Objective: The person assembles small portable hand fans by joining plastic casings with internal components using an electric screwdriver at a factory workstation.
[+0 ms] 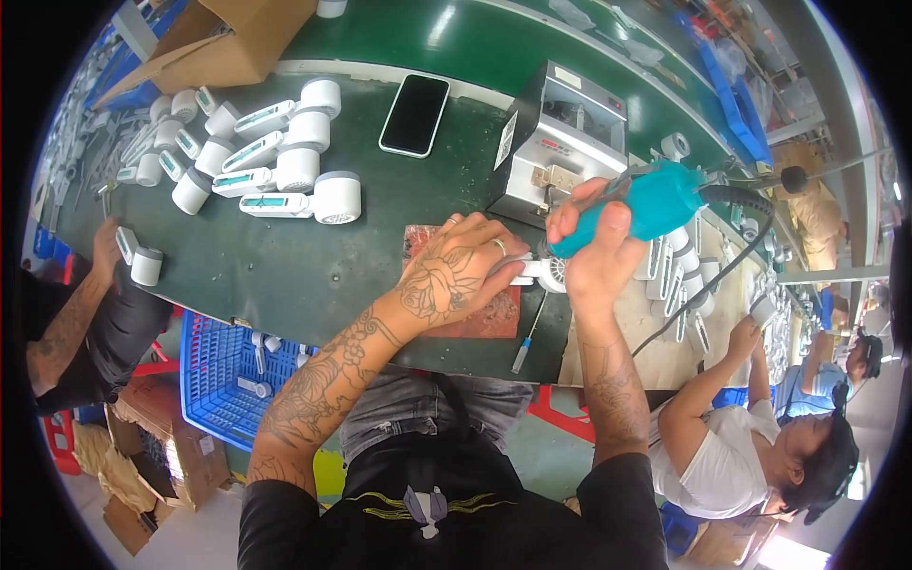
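Note:
My left hand (454, 273) is closed around the handle of a white device with a round slotted head (551, 274), pressing it down over a worn red mat (484, 312). A teal corded electric screwdriver (632, 211) is gripped in my right hand (608, 252), tilted above the device's head. My right hand hides the driver's tip, so contact with the device cannot be made out. Just below the device lies a thin screwdriver (528, 334) with a blue handle.
Rows of similar white devices (296, 166) lie left; more (686, 271) lie on cardboard at right. A black phone (415, 114) and a metal box-shaped machine (560, 142) stand behind. A blue basket (214, 380) sits below the table edge. Co-workers (750, 446) flank me. The driver's cord (708, 294) loops right.

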The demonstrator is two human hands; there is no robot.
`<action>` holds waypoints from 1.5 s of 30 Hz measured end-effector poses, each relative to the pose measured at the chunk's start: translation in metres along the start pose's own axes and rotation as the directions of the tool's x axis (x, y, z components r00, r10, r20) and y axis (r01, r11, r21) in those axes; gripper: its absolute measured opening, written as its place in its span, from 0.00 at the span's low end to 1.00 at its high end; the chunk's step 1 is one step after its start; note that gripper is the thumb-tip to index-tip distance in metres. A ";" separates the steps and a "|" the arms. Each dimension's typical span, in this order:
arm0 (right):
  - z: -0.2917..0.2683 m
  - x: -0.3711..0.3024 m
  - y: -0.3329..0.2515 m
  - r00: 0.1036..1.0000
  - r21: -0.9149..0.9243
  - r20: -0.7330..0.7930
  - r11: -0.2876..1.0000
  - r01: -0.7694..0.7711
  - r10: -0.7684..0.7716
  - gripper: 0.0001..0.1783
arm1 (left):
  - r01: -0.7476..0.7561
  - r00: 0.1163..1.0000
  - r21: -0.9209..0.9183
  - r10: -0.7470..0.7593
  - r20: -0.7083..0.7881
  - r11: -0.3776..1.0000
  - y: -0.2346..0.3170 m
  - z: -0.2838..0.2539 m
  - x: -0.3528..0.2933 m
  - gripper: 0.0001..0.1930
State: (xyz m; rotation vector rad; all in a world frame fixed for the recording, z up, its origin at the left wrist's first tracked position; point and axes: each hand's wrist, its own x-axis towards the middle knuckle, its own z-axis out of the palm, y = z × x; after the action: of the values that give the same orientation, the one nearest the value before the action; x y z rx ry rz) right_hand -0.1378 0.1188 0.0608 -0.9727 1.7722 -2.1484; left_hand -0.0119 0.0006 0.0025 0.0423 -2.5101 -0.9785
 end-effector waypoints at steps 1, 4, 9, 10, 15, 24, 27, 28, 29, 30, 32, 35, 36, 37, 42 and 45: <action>0.000 0.000 0.003 1.000 0.000 0.000 1.000 -0.003 0.003 0.36 | 0.008 1.000 -0.018 -0.008 0.007 1.000 0.000 0.000 0.000 0.11; -0.003 -0.003 0.014 1.000 0.042 0.006 0.999 0.010 -0.010 0.33 | 0.003 1.000 -0.001 -0.003 0.002 1.000 0.001 0.002 0.001 0.09; -0.001 -0.002 0.016 0.998 0.089 0.043 0.995 0.041 -0.045 0.31 | -0.002 0.999 0.074 -0.001 0.033 0.997 0.002 0.000 0.002 0.10; -0.002 -0.002 0.016 0.998 0.086 0.043 0.995 0.041 -0.045 0.31 | -0.002 1.000 0.061 0.001 0.023 0.998 0.002 0.001 0.002 0.10; 0.000 0.000 0.011 1.000 0.048 0.007 0.999 -0.015 0.015 0.32 | 0.006 0.999 0.092 -0.009 0.034 0.996 0.000 -0.001 0.002 0.11; 0.004 0.047 0.008 0.968 0.028 -0.122 0.975 0.222 -0.217 0.24 | -0.003 1.000 0.016 0.003 0.029 1.000 0.002 -0.005 0.001 0.12; 0.005 0.044 0.018 0.964 0.071 -0.116 0.967 0.247 -0.238 0.22 | 0.022 0.999 -0.052 -0.021 0.024 0.998 0.001 0.001 0.000 0.12; 0.002 0.044 0.018 0.965 0.072 -0.113 0.966 0.247 -0.238 0.22 | -0.005 1.000 -0.040 0.004 -0.021 0.999 -0.002 0.005 0.000 0.12; 0.001 0.045 0.014 0.972 0.039 -0.102 0.975 0.217 -0.212 0.21 | -0.031 0.998 -0.030 0.029 -0.063 0.999 -0.001 0.005 0.000 0.12; 0.001 0.045 0.011 0.978 0.005 -0.094 0.983 0.186 -0.185 0.21 | -0.031 0.998 -0.032 0.029 -0.061 0.999 -0.001 0.004 -0.001 0.12; 0.005 0.038 0.004 0.990 -0.001 -0.095 0.994 0.107 -0.106 0.24 | 0.044 0.999 -0.074 -0.043 0.010 0.996 -0.001 0.000 -0.002 0.12; 0.003 0.016 -0.010 0.995 0.043 -0.093 0.999 0.026 -0.022 0.29 | 0.031 0.999 -0.055 -0.029 0.029 0.998 0.000 -0.005 -0.002 0.13; -0.002 0.007 -0.015 0.995 0.088 -0.096 0.996 0.031 -0.023 0.33 | 0.039 0.999 -0.058 -0.037 0.033 0.998 0.001 -0.005 -0.002 0.13; -0.005 -0.002 -0.019 0.998 0.087 -0.067 0.996 0.012 -0.007 0.38 | 0.029 0.999 -0.031 -0.029 0.022 0.999 0.002 -0.004 -0.002 0.13; -0.010 -0.022 -0.014 0.999 0.094 0.007 0.995 0.033 -0.033 0.40 | 0.031 0.996 -0.014 -0.030 0.083 0.999 0.002 -0.005 0.002 0.15; -0.011 -0.025 -0.008 1.000 0.140 -0.008 0.990 0.024 -0.023 0.40 | 0.051 0.995 -0.063 -0.045 0.085 0.997 0.001 -0.004 0.000 0.15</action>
State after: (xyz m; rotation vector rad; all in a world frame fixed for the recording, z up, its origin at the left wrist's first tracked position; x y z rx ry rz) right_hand -0.1231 0.1434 0.0579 -0.9568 1.5953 -2.2576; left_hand -0.0102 -0.0008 0.0060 0.0434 -2.5614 -1.1016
